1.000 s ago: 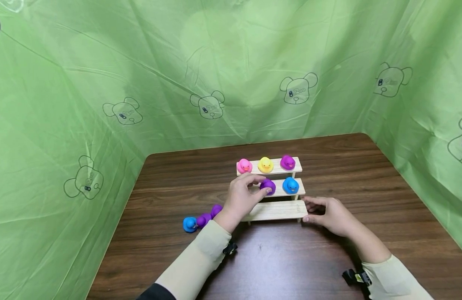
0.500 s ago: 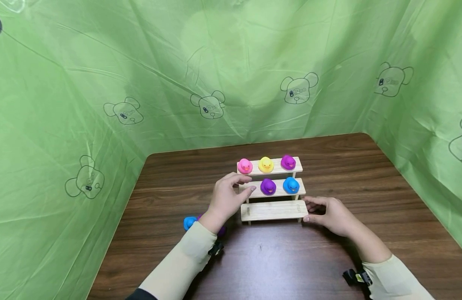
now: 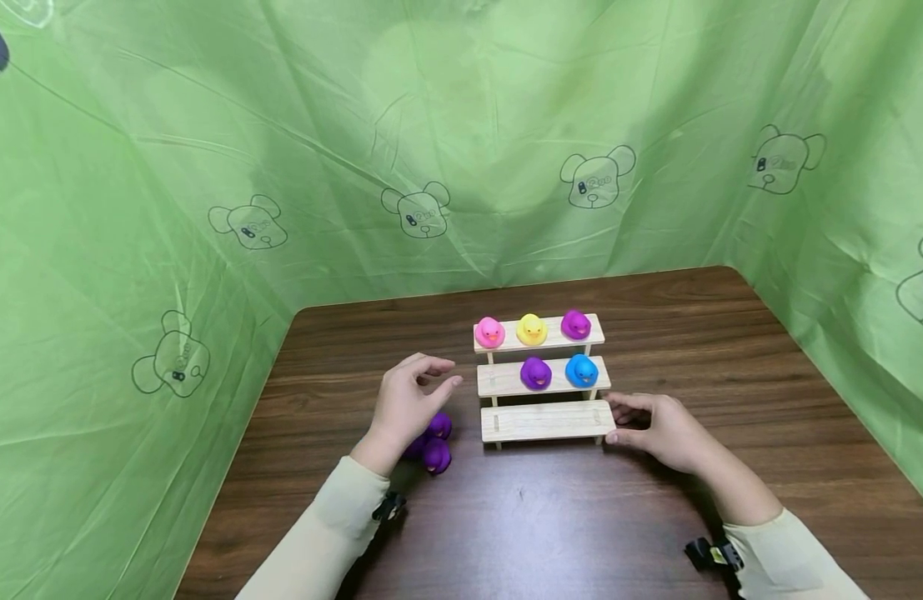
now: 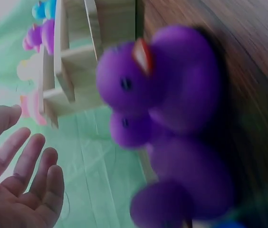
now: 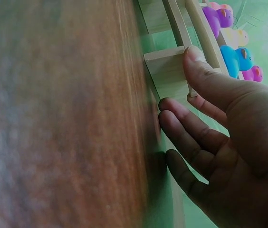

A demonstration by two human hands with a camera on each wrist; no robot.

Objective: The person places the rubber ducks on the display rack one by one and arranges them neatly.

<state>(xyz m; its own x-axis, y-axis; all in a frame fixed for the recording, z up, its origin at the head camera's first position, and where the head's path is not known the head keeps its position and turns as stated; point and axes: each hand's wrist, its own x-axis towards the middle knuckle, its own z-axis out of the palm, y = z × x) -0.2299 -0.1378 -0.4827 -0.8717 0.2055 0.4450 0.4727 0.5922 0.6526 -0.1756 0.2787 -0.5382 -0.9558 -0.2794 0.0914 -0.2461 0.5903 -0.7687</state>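
A three-step wooden display stand (image 3: 549, 422) carries rubber ducks: a pink duck (image 3: 489, 332), a yellow duck (image 3: 532, 330) and a purple duck (image 3: 576, 325) on top. On the middle step sit a purple duck (image 3: 536, 373) toward the centre and a blue duck (image 3: 582, 371) at the right. My left hand (image 3: 412, 401) holds nothing, fingers loosely bent, above loose purple ducks (image 3: 437, 456) left of the stand. At the stand's lower right end, my right hand (image 3: 664, 432) pinches the bottom step between thumb and index finger; its other fingers (image 5: 186, 140) hang loose.
A dark wood-grain table (image 3: 551, 533) bears everything. Green curtain cloth (image 3: 499, 142) with printed bear heads surrounds its back and sides. In the left wrist view, purple ducks (image 4: 186, 80) crowd together beside the hand, with a sliver of blue (image 4: 229, 224) at the bottom edge.
My left hand has let go of the purple duck on the middle step and moved left and down, toward the loose ducks. My right hand stays at the stand's end.
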